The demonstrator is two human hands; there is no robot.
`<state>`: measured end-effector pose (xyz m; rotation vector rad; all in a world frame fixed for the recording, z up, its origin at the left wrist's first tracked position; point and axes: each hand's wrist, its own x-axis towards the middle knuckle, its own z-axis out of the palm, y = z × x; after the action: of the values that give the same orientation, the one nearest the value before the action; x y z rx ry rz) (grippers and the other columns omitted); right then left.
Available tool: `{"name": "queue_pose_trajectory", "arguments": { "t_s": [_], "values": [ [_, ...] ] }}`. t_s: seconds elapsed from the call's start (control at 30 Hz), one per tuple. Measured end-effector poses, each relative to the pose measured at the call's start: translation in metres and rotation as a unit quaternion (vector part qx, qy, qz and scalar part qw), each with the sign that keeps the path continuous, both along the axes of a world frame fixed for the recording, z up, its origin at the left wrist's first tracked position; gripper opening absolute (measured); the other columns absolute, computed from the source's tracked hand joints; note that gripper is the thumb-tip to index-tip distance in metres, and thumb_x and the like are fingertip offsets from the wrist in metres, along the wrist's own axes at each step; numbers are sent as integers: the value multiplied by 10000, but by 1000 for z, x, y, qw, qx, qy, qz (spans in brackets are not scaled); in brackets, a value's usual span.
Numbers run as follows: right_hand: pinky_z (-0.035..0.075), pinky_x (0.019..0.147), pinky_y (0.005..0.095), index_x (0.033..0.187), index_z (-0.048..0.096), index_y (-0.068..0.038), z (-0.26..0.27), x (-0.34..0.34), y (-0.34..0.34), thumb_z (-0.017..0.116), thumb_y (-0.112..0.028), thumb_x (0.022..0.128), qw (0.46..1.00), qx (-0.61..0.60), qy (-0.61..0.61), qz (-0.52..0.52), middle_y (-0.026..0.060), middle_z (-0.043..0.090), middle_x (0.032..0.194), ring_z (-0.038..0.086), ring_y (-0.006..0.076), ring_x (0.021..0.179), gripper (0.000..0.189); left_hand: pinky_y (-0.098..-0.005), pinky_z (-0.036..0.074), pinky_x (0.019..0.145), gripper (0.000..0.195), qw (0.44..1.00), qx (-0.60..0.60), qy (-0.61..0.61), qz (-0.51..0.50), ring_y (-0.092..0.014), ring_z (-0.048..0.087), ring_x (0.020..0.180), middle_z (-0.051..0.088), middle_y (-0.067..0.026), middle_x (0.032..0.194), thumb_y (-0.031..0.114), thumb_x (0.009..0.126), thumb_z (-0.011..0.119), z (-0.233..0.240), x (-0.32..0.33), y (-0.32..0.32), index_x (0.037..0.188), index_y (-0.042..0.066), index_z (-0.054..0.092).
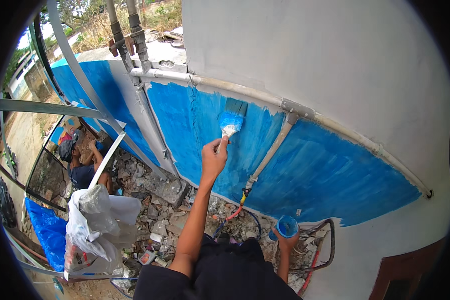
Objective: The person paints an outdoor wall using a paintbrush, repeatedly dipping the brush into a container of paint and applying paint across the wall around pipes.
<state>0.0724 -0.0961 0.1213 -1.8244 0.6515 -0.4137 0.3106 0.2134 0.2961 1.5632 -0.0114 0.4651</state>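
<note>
My left hand (214,158) grips the pale handle of a wide flat paintbrush (231,122). Its dark bristles point up and lie against the blue-painted wall (315,168), just below a horizontal pipe. Blue paint coats the part between handle and bristles. Low on the right, my right hand (288,243) is wrapped around a small plastic cup (286,226) with blue paint inside. Streaks of lighter and darker blue show around the brush, and a crack (194,112) runs down the wall to its left.
A white pipe (240,88) crosses the wall, with a branch (272,150) descending to a hose. Broken rubble (165,213) covers the ground. Plastic bags (93,221) hang on a metal frame (78,75) at left. Beyond it, another person (82,168) crouches by the wall.
</note>
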Motion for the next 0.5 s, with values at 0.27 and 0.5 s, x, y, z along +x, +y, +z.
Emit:
{"name": "queue_pose_trajectory", "arguments": {
  "t_s": [0.27,0.5],
  "values": [
    [443,1046,488,1432,447,-26,-26,-15,-12,1011,-317,545,999,15,4,-44,170,515,1395,524,343,1277,1091,-276,302,429,422,990,-13,134,-41,-42,436,450,473,26,507,334,1025,611,-51,-35,8,856,-33,730],
    [485,1004,479,1366,515,-55,-7,-3,-13,994,-280,584,999,-27,-25,-5,146,584,1310,580,325,1213,944,-244,264,402,405,998,-58,13,-7,-38,407,424,469,44,523,339,1033,609,-4,-15,14,899,-29,714]
  ]
}}
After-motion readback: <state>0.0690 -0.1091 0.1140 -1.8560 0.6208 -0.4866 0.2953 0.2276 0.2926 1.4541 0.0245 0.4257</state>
